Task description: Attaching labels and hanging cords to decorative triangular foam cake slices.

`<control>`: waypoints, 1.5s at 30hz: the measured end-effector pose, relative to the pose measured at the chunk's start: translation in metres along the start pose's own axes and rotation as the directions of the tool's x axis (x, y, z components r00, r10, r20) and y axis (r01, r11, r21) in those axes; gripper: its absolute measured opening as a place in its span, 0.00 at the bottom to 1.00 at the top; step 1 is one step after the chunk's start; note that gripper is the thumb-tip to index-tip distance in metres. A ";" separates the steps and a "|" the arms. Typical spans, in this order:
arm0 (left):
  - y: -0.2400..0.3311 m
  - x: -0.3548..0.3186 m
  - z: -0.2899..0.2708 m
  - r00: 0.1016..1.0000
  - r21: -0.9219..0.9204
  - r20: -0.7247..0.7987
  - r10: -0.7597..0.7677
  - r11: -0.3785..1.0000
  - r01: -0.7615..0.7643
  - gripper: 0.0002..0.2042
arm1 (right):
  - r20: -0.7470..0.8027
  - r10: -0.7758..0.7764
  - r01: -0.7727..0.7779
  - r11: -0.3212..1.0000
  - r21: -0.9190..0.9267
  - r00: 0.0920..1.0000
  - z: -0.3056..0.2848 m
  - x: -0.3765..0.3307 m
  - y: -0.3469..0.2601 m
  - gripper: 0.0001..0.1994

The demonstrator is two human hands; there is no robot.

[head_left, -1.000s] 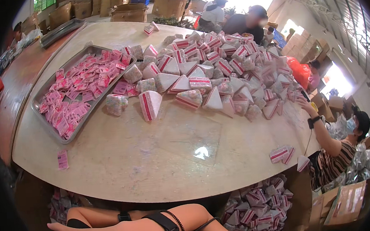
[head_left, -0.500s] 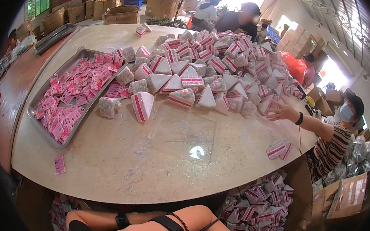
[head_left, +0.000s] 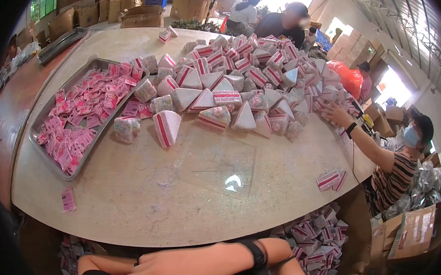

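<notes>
Resting below the bench (head_left: 148, 204) edge, the right hand (head_left: 178, 270) lay flat across the left arm, fingers loose and holding nothing. Left hand stayed hidden, so no telling. Wedge-shaped packets (head_left: 249, 79) sat heaped mid-bench, well out of reach.

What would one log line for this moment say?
right hand empty, lying on other forearm | left hand hidden | table holds wedge boxes, tray of pink packets | co-worker's hand touches them

A tray (head_left: 54, 167) of sachets (head_left: 83, 114) lies on the left of the bench (head_left: 183, 191), a heap of wedge-shaped packets (head_left: 247, 79) to its right. A co-worker's hand (head_left: 337, 115) rests at the heap's right edge. More packets (head_left: 309, 236) lie below the bench's near edge.
</notes>
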State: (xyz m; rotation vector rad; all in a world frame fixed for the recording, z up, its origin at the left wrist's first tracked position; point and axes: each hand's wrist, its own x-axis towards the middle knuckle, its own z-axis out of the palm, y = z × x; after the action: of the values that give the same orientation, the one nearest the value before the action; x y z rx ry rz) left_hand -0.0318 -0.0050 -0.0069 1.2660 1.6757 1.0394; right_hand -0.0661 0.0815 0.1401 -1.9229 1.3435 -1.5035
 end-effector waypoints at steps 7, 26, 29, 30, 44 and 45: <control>-0.020 0.002 0.025 0.996 0.073 0.075 0.048 0.996 -0.054 0.13 | -0.234 0.561 -0.590 0.618 -0.521 0.794 -0.115 -0.092 0.014 0.12; -0.004 0.019 0.040 0.990 0.483 0.054 0.128 0.865 -0.138 0.10 | -0.556 0.483 -0.729 0.551 -0.407 0.676 -0.144 -0.166 0.063 0.08; 0.011 0.011 0.029 0.993 0.462 0.011 0.117 0.880 -0.109 0.08 | -0.575 0.485 -0.746 0.523 -0.413 0.659 -0.142 -0.165 0.065 0.06; 0.016 0.008 0.017 0.989 0.393 0.045 0.142 0.908 -0.148 0.09 | -0.572 0.482 -0.744 0.510 -0.433 0.664 -0.141 -0.162 0.067 0.06; -0.008 -0.042 -0.205 0.402 0.529 -0.826 0.396 0.294 0.796 0.24 | -0.662 0.148 -0.636 0.489 -0.597 0.735 -0.146 -0.162 0.061 0.04; -0.023 -0.045 -0.209 0.393 0.507 -0.814 0.428 0.193 0.840 0.26 | -0.619 0.090 -0.588 0.444 -0.677 0.780 -0.148 -0.163 0.064 0.04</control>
State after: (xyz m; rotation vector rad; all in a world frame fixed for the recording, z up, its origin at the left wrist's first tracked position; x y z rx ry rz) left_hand -0.2227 -0.0842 0.0521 0.7798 3.7776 0.0851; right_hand -0.2248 0.2249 0.0576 -1.4429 2.9906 -1.2193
